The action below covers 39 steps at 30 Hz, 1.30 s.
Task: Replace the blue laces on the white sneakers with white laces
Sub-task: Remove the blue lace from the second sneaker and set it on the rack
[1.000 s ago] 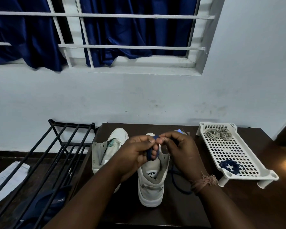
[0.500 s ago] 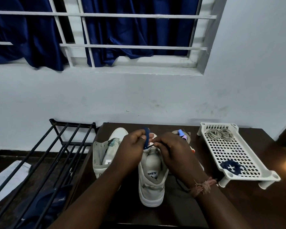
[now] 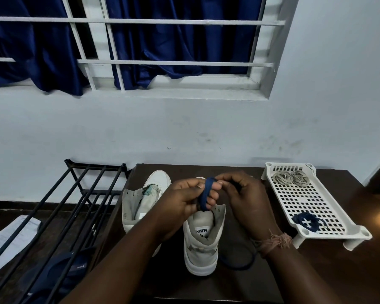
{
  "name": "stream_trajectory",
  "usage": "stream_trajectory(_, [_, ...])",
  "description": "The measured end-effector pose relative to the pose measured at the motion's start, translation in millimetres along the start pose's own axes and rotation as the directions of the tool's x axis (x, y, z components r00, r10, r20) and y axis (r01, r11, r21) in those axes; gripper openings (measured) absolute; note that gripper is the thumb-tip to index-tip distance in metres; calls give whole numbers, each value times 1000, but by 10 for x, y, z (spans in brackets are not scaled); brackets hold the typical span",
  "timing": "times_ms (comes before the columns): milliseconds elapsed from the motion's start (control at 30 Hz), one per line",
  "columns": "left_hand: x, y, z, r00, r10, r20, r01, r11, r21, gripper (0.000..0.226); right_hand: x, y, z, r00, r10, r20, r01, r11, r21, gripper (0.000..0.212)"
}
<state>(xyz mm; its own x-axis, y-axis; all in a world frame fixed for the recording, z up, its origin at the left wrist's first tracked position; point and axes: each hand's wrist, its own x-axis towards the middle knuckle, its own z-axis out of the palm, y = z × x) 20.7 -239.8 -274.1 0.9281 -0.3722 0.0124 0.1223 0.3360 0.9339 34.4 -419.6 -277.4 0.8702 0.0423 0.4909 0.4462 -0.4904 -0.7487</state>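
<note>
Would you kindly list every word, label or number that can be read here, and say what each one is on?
"ALBANI": upside down on the tongue label of the near sneaker; anything after those letters is hidden.
Tongue label of the far sneaker: too small to read.
Paper sheet on the floor: print blurred.
Dark slipper under the rack: small mark, unreadable.

Hands (image 3: 184, 202) hide the right sneaker's (image 3: 203, 240) toe.

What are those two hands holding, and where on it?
A blue lace: wound around the left hand's fingers, its upper end pinched by the right hand; the rest trails onto the table.
</note>
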Motion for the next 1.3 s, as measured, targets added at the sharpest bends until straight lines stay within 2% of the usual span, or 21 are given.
stream_trajectory(133, [42, 11, 0, 994, 29, -104, -52, 973, -226, 33, -38, 25, 128, 985, -75, 157, 93, 989, -111, 17])
stream_trajectory(267, [93, 27, -52, 956, 98, -276, -167, 957, -237, 36, -104, 10, 222, 960, -46, 276, 85, 988, -132, 14])
stream_trajectory(300, [92, 28, -66, 947, 109, -303, -169, 969, -180, 35, -117, 4, 233, 953, -61, 297, 109, 983, -145, 12])
stream_trajectory(367, [100, -14, -103, 926, 155, -344, -129, 987, 97, 35, -117, -27, 232, 944, -103, 314, 159, 974, -161, 10])
stream_trajectory(433, [99, -83, -136, 925, 227, -305, -90, 910, 404, 33, -83, -84, 199, 945, -147, 292, 198, 968, -153, 8])
stream_trajectory(533, [78, -148, -104, 958, 226, -179, -84, 812, 578, 30, -11, -152, 102, 953, -200, 229, 231, 966, -119, 11])
stream_trajectory(600, [61, -162, -50, 975, 186, -122, -78, 798, 598, 28, 26, -170, 28, 961, -191, 201, 210, 974, -79, 14])
stream_trajectory(733, [47, -133, 13, 991, 108, -74, -62, 887, 458, 25, 38, -149, -51, 988, -107, 114, 110, 994, -21, 17])
stream_trajectory(867, [32, -92, -32, 997, 55, -51, -31, 920, 391, 26, 64, -4, -76, 999, 34, 1, -34, 998, 43, 11])
stream_trajectory(967, [16, -64, -1, 1000, -7, 9, 5, 988, 154, 35, 44, 30, -47, 995, 102, 21, -104, 990, 100, 14])
stream_trajectory(1100, [38, -5, 34, 998, 9, -57, -21, 977, -210, 30, -32, -17, 66, 987, 53, 150, -61, 997, 52, 19])
stream_trajectory(1167, [61, 11, 0, 990, 21, -137, -64, 946, -318, 31, -56, 4, 151, 978, 18, 209, -13, 1000, -22, 19])
stream_trajectory(1233, [88, 16, -36, 976, 47, -213, -118, 934, -337, 33, -92, 11, 222, 970, -11, 244, 34, 995, -89, 16])
stream_trajectory(1300, [102, 14, -54, 959, 70, -276, -148, 950, -275, 34, -135, -3, 275, 959, -40, 281, 80, 988, -134, 12])
